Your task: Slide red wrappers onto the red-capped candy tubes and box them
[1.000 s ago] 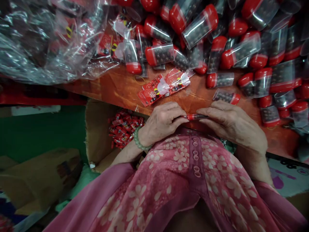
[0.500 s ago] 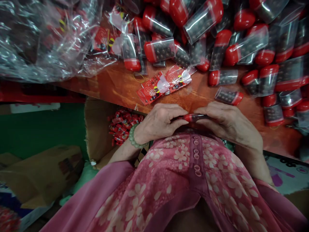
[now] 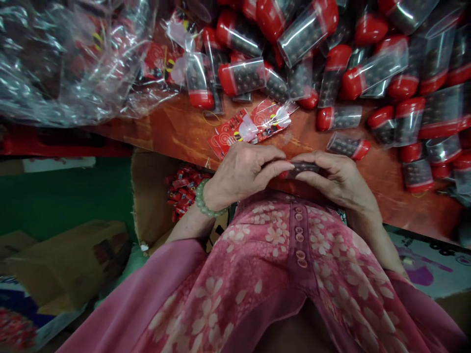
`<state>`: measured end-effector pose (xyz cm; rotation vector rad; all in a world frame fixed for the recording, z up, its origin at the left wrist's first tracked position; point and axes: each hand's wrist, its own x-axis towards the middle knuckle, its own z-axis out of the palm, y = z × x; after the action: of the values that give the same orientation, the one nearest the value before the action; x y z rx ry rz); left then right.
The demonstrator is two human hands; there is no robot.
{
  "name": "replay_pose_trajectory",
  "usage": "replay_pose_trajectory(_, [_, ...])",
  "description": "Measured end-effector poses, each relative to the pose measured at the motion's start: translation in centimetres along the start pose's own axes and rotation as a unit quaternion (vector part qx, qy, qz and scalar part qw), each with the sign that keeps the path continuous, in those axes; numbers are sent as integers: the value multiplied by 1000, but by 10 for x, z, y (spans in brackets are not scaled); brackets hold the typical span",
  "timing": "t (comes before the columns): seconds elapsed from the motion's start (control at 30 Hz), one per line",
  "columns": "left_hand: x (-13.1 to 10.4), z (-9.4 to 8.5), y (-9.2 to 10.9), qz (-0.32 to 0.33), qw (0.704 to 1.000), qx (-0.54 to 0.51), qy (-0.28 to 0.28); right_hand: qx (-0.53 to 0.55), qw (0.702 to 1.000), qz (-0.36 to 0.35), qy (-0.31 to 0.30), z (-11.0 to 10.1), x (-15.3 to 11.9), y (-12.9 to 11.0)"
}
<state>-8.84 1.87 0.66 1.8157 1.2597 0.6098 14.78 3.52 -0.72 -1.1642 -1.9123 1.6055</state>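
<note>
Between my two hands, over the table's near edge, lies a small clear capsule (image 3: 306, 167) with dark beads and a red end. My left hand (image 3: 247, 171), with a green bead bracelet (image 3: 206, 198) at the wrist, pinches the red end between thumb and fingers. My right hand (image 3: 336, 179) grips the clear end the same way. Red printed cards (image 3: 235, 131) in clear wrap lie just beyond my left hand. Another capsule (image 3: 348, 145) rests on its side beyond my right hand.
Many red-capped bead capsules (image 3: 243, 76) are heaped along the far side and right of the orange-brown table (image 3: 154, 132). Crumpled clear plastic (image 3: 91, 63) covers the far left. Below the table edge, a cardboard box (image 3: 149, 196) holds small red wrapped pieces (image 3: 184, 191).
Both hands have moved slightly away from my body with the capsule, now over the table. My left hand covers more of its red end and part of the cards' lower edge.
</note>
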Motion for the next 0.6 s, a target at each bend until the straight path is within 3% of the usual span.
replay_pose_trajectory(0.13, [-4,1,-5,-68,986,-132,80,121,988,48,79,8,-1,6])
replay_pose_trajectory(0.23, [-11,14,-8,-91,956,-263,96,203,971,75,103,15,1,13])
replay_pose_trajectory(0.4, [-7,46,-1,-159,891,-415,92,263,961,67,57,26,7,15])
replay_pose_trajectory(0.6, [10,50,9,-213,797,-546,149,304,949,83,-17,26,2,16])
